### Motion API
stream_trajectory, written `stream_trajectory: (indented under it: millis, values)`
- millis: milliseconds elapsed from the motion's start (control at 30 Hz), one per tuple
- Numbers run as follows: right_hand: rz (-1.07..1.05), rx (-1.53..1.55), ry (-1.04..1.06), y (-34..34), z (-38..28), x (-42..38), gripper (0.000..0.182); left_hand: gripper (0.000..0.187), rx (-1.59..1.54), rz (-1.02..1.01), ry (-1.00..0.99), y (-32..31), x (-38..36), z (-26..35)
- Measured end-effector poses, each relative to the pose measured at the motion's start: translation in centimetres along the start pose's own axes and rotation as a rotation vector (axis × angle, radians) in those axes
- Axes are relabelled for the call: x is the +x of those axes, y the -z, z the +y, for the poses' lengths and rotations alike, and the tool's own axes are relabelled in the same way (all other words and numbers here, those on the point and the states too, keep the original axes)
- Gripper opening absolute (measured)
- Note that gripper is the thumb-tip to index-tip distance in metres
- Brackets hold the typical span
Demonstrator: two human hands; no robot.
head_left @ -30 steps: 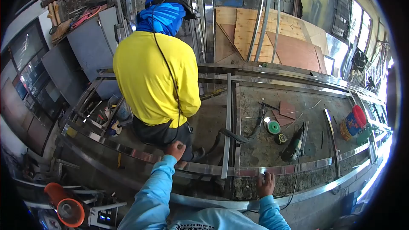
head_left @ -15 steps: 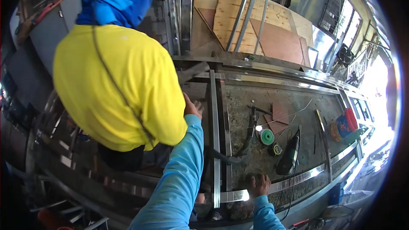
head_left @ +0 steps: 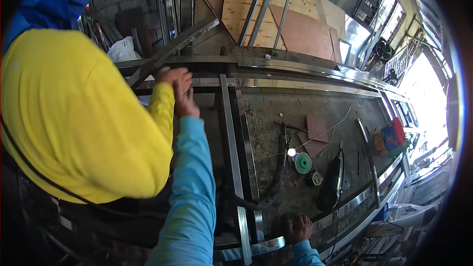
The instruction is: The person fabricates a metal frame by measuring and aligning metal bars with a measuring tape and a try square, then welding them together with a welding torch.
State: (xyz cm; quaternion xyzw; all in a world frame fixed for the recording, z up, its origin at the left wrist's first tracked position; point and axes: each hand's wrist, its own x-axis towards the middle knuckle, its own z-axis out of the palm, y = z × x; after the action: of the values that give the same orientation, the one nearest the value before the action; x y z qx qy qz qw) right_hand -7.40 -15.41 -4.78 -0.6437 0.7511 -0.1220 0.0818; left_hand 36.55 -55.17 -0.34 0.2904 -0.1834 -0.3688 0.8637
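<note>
My left hand (head_left: pixel 185 99) is stretched forward, touching the hand (head_left: pixel 170 76) of a co-worker in a yellow shirt (head_left: pixel 84 113); its fingers look extended and hold nothing visible. The co-worker's hand is beside a dark metal bar (head_left: pixel 170 49) that slants over the frame. My right hand (head_left: pixel 297 227) rests at the near edge of the metal frame (head_left: pixel 340 208), fingers curled downward, and what lies under them is hidden. An angle grinder (head_left: pixel 331 182), a tape measure (head_left: pixel 315 178) and a green disc (head_left: pixel 302 163) lie ahead of it on the work surface.
Metal tubes (head_left: pixel 231 152) cross the work surface, with a black cable (head_left: pixel 273 187) beside them. Brown tile pieces (head_left: pixel 316 130) lie farther back. A red-and-blue bucket (head_left: pixel 391 137) stands at the right. Plywood sheets (head_left: pixel 266 10) lean behind.
The co-worker has shifted left, and their hand and the slanting bar now show more fully. My left hand has moved left and up with them. My right hand stays at the near edge.
</note>
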Motion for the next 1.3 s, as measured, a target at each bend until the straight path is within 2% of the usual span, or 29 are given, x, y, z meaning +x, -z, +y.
stream_trajectory:
  millis: [33,100,133,200,267,367,433,500,567,633,700,800,900,933,1033,1167,1233,1300]
  values:
    - [0.010,-0.012,0.009,0.0,-0.1,0.3,0.043,0.058,0.004,0.026,-0.079,2.0,-1.3,0.5]
    - [0.004,-0.041,0.029,0.3,-0.8,0.3,0.042,0.063,0.064,0.375,0.040,8.0,-0.1,-4.5]
    - [-0.009,-0.036,0.041,0.7,-1.6,0.4,0.041,0.068,0.096,0.411,0.318,8.0,-1.5,-5.4]
    - [-0.040,-0.047,0.023,0.4,-1.2,0.4,0.041,0.076,0.018,0.236,0.695,6.3,-3.5,-8.5]
    - [-0.084,-0.049,-0.006,0.9,-1.5,0.5,0.041,0.086,-0.064,-0.015,0.838,5.4,-4.5,-11.8]
    - [-0.126,-0.047,-0.019,1.4,-2.0,0.6,0.042,0.105,-0.024,-0.134,0.954,5.0,-4.9,-14.4]
    - [-0.013,-0.072,0.074,0.4,-1.2,0.8,0.039,0.118,0.025,-0.221,1.014,4.9,-4.0,-15.7]
    - [0.052,-0.104,0.094,-0.2,-1.0,0.4,0.037,0.122,0.060,-0.230,0.951,5.6,-3.7,-16.7]
    - [-0.041,-0.081,0.044,0.1,-0.9,0.4,0.041,0.119,-0.019,-0.206,0.903,5.3,-4.7,-16.4]
    - [-0.109,-0.045,0.029,1.3,-2.1,0.9,0.041,0.095,-0.046,-0.132,0.801,10.3,-0.9,-22.5]
    - [-0.062,-0.063,0.038,0.4,-0.9,0.7,0.039,0.075,-0.059,-0.057,0.608,5.7,-3.1,-13.2]
    - [-0.043,-0.045,0.031,0.3,-1.0,0.5,0.037,0.085,-0.037,-0.161,0.394,5.2,-3.6,-6.6]
    - [-0.056,-0.043,0.020,0.6,-1.3,0.4,0.037,0.096,-0.206,-0.085,0.331,6.4,-2.6,-3.3]
    - [-0.061,-0.051,0.018,0.8,-1.4,0.4,0.037,0.104,-0.227,-0.036,0.339,6.4,-2.2,-2.1]
    - [-0.055,-0.069,0.006,0.8,-1.6,0.3,0.036,0.109,-0.212,-0.002,0.319,5.0,-0.1,0.1]
    - [-0.037,-0.069,0.013,0.1,-1.0,0.0,0.036,0.093,-0.216,-0.208,0.164,0.9,2.4,2.4]
    - [-0.010,-0.056,0.037,0.2,-1.4,-0.1,0.036,0.079,-0.253,-0.218,0.171,-0.1,3.1,2.8]
    - [0.018,-0.038,0.064,0.3,-1.4,-0.1,0.036,0.069,-0.318,-0.092,0.280,-0.1,2.1,2.8]
